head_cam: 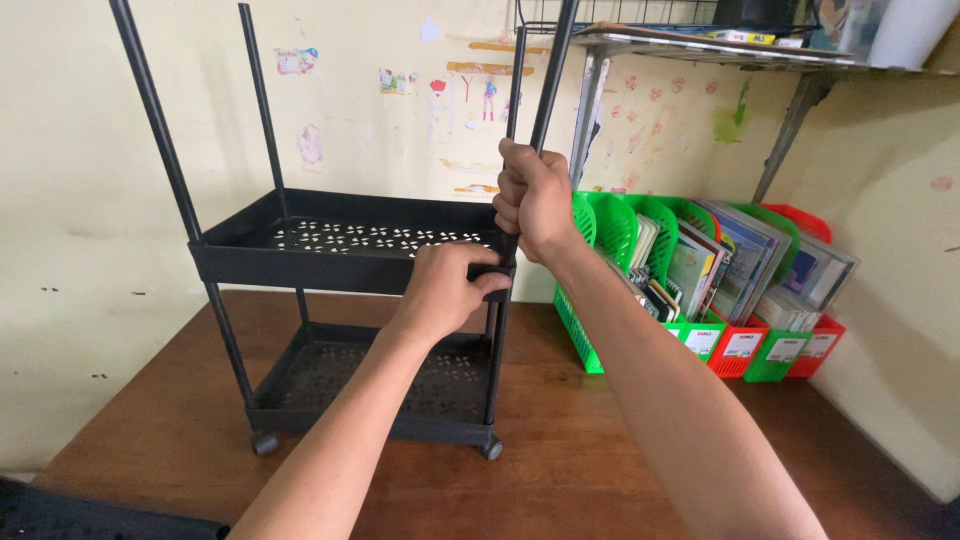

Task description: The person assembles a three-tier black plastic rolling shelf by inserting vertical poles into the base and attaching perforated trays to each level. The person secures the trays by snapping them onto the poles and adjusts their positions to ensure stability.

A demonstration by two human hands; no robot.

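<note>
Black rolling cart [350, 330], two tiers, slotted trays, four upright poles, small casters: stands on the brown wooden table [600, 470], close against the cream wall.

Your right hand [535, 200]: fist closed tight around the cart's front right pole [545, 90], just above the upper tray [350, 245].

Your left hand [450, 290]: fingers curled over the upper tray's front right corner, thumb pressed to its front wall, right where that pole passes through.

Lower tray [370, 385]: directly beneath the upper tray, near the tabletop, a caster at each front corner.

Right of the cart: a row of green and red plastic file holders [700, 290], packed with books and folders, the nearest green one just beside the pole you hold.

Above and right of the cart: a wall shelf [700, 48] on a slanted bracket.

Behind the cart: children's drawings and stickers [470, 100] stuck on the wall.
</note>
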